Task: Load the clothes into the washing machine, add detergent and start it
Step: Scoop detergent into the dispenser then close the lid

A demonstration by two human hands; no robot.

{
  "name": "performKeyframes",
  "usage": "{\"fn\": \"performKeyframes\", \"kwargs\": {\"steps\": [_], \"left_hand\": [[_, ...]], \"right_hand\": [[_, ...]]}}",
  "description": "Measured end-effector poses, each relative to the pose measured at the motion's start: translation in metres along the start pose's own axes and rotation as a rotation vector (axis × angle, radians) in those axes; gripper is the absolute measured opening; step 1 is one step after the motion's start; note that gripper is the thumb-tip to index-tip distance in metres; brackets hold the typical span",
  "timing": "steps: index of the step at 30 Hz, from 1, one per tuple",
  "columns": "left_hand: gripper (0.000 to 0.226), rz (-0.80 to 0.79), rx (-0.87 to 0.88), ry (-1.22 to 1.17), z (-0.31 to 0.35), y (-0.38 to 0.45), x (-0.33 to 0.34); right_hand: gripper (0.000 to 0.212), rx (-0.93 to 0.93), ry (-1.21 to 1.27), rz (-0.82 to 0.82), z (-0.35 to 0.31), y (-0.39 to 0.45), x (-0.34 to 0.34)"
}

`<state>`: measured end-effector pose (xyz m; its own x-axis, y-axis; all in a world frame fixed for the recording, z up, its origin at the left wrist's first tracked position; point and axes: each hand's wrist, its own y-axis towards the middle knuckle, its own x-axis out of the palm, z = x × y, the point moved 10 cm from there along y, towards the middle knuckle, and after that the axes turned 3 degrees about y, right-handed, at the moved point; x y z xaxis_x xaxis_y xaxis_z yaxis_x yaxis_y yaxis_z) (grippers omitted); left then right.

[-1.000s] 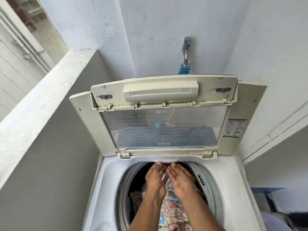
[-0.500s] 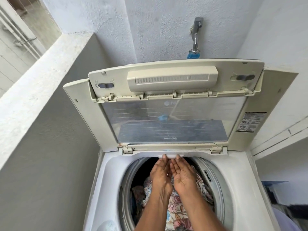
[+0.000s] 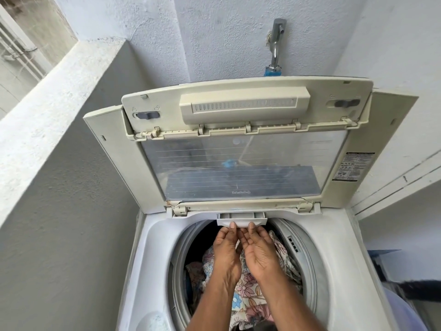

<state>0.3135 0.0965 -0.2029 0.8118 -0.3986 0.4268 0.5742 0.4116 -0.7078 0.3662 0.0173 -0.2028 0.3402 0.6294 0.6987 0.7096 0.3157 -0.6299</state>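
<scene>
A white top-loading washing machine [image 3: 152,254] stands with its cream lid [image 3: 245,144] folded up against the wall. Floral and dark clothes [image 3: 248,295] fill the drum. At the back rim of the opening a small white detergent drawer [image 3: 241,219] is pulled partway out. My left hand [image 3: 226,252] and my right hand [image 3: 260,252] reach over the clothes side by side, and the fingertips of both grip the drawer's front lip.
A metal tap [image 3: 276,39] with a blue hose fitting juts from the wall behind the lid. A concrete parapet [image 3: 47,96] runs along the left. A blue-lilac container [image 3: 405,311] sits low at the right of the machine.
Both hands moved up from the clothes to the back rim and drew the detergent drawer out a little. The camera has come closer to the machine.
</scene>
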Motion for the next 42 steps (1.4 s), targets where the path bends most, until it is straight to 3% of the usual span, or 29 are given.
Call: {"fn": "performKeyframes", "kwargs": {"steps": [14, 18, 23, 26, 42], "left_hand": [[0.01, 0.001, -0.008, 0.092, -0.007, -0.015, -0.012], [0.023, 0.022, 0.002, 0.125, -0.009, -0.017, -0.018], [0.024, 0.167, 0.033, 0.2, 0.003, -0.038, -0.036], [0.016, 0.246, 0.081, 0.209, 0.02, -0.064, -0.049], [0.021, 0.338, 0.662, 0.136, 0.214, -0.231, -0.059]], "right_hand": [[0.017, 0.009, -0.055, 0.043, -0.003, -0.016, -0.019], [0.034, -0.008, -0.092, 0.059, -0.007, -0.021, -0.022], [0.044, -0.013, -0.196, 0.096, -0.012, -0.032, -0.027], [0.036, -0.025, -0.258, 0.109, -0.015, -0.05, -0.026], [0.028, -0.285, -0.666, -0.371, -0.015, -0.192, 0.203]]}}
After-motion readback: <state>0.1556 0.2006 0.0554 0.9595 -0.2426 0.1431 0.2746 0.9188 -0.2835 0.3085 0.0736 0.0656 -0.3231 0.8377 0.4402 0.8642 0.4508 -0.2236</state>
